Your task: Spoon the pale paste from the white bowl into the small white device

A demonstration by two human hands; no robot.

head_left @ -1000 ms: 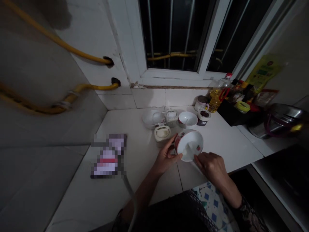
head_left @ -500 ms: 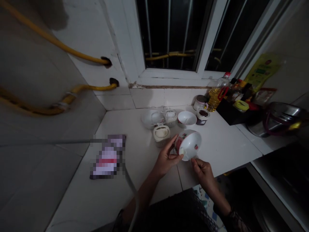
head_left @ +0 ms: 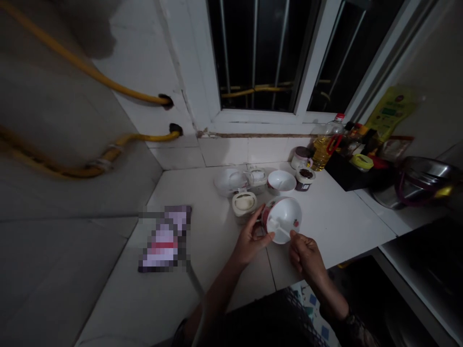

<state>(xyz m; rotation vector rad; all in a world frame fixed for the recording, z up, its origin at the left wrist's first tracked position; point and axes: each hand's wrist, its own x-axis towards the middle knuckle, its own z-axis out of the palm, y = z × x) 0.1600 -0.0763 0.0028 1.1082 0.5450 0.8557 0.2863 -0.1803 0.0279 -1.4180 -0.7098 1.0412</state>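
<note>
A white bowl (head_left: 291,212) with red flower decoration is tilted toward me above the counter's front part. My left hand (head_left: 249,242) grips it at the left side, thumb over the near rim. My right hand (head_left: 304,250) is closed on the handle of a small white spoon (head_left: 282,228), whose head rests inside the bowl near the left wall. Whatever lies around the spoon's head is too pale to make out. Just beyond my left hand stands a lidded seasoning jar (head_left: 244,204). Behind the held bowl is a second white bowl (head_left: 281,181).
A clear glass bowl (head_left: 230,183), another lidded jar (head_left: 257,177) and a dark-lidded jar (head_left: 305,178) stand farther back. At the right are an oil bottle (head_left: 323,149), a black box (head_left: 345,171) and a metal pot (head_left: 427,180). A pixelated device (head_left: 164,241) lies left, its cable crossing the counter.
My right hand has raised the spoon handle slightly, and the spoon now shows more clearly inside the bowl. The left hand keeps its hold. The whole view has shifted a little.
</note>
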